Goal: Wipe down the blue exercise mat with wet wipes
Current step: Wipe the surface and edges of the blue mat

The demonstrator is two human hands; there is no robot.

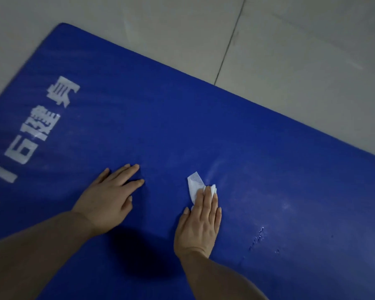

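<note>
The blue exercise mat (204, 131) lay flat on a pale tiled floor (301, 50), set at a slant so that its far edge ran from the upper left down toward the right, with one rounded corner at the upper left. White printed characters (41, 126) ran along its left part. The left hand (108, 198) rested palm down on the mat, released, its fingers straight and slightly spread, holding nothing. The right hand (200, 224) lay flat near it, a little to the right, its straight fingers pressing a white wet wipe (196, 185) against the mat; the crumpled wipe stuck out beyond the fingertips, part of it hidden beneath them. Faint pale streaks (217, 167) showed on the blue surface just beyond the wipe, and a few small glinting droplets (258, 237) sat on the mat to the right of the right hand. A dark shadow (136, 252) fell on the mat between the two forearms.
</note>
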